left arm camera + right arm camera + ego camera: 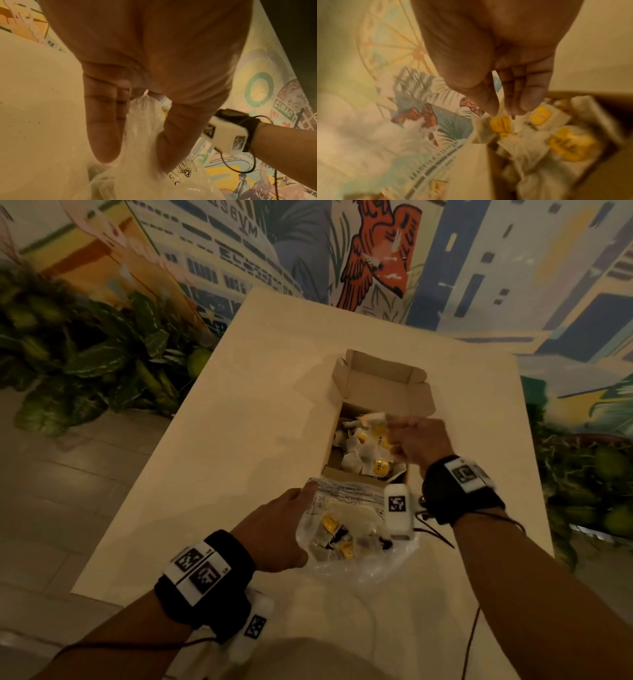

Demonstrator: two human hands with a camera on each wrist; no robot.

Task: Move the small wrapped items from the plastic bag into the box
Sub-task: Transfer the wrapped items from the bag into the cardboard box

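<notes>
An open cardboard box (380,386) stands mid-table with several white-and-yellow wrapped items (359,448) piled inside. My right hand (394,436) hovers over the box's right side. In the right wrist view its thumb and fingers (527,97) pinch one wrapped item (498,125) just above the pile (563,143). A clear plastic bag (346,510) lies right in front of the box, with a few wrapped items (337,534) left inside. My left hand (305,525) grips the bag's left edge, and the bunched plastic (142,119) sits between thumb and fingers.
The cream table (233,446) has bare room left of the box and ends at a painted mural wall (376,251) behind. Leafy plants (85,354) stand off the left edge and more (589,474) off the right. Thin cables (469,642) trail from my wrists.
</notes>
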